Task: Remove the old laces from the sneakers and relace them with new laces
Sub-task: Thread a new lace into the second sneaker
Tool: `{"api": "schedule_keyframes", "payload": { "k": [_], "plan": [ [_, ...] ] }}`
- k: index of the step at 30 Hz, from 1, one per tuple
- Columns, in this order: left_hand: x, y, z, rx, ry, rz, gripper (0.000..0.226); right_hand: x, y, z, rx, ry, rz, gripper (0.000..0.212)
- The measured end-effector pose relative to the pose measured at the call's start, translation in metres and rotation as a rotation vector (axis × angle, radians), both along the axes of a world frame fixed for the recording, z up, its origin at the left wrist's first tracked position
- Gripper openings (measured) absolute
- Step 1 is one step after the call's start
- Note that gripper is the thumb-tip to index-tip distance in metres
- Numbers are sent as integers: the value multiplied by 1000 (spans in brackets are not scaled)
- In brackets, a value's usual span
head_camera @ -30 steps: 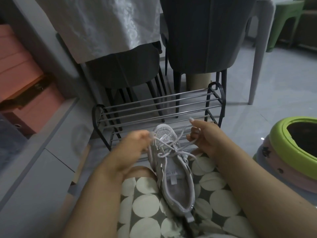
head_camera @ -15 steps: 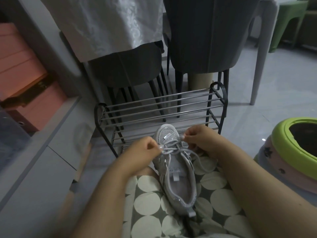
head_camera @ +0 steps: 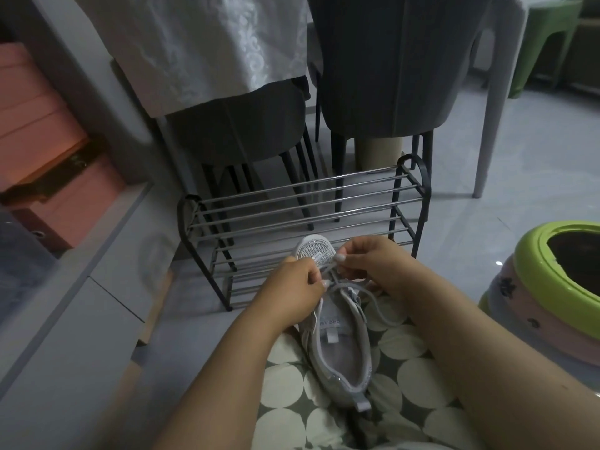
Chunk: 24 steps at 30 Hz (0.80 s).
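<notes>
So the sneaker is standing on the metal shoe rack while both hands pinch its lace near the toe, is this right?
Not quite. In the head view the sneaker lies on the person's lap, on the spotted fabric, not on the shoe rack, which stands behind it. The rest holds: the left hand and right hand both pinch the lace near the toe.

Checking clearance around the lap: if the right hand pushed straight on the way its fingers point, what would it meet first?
The right hand pinches the lace, fingers pointing across the sneaker toward the left hand. It would probably meet that hand first; depth is uncertain.
</notes>
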<state>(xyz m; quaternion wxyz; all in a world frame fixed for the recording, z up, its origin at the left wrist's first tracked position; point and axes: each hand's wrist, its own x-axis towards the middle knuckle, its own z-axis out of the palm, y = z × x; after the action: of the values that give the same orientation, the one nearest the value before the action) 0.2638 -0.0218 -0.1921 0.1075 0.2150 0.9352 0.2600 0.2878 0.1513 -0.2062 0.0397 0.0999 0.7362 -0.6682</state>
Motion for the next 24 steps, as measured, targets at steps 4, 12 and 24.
{"api": "schedule_keyframes", "payload": {
  "k": [4, 12, 24],
  "plan": [
    [-1, 3, 8, 54, -109, 12, 27, -2, 3, -4, -81, 1, -40, 10],
    [-8, -33, 19, 791, -565, 74, 26, -4, 13, -8, -218, -50, -22, 17],
    [-8, -73, 19, 1160, -915, -209, 20, 6, 8, 5, 87, -48, 101, 16]
  ]
}}
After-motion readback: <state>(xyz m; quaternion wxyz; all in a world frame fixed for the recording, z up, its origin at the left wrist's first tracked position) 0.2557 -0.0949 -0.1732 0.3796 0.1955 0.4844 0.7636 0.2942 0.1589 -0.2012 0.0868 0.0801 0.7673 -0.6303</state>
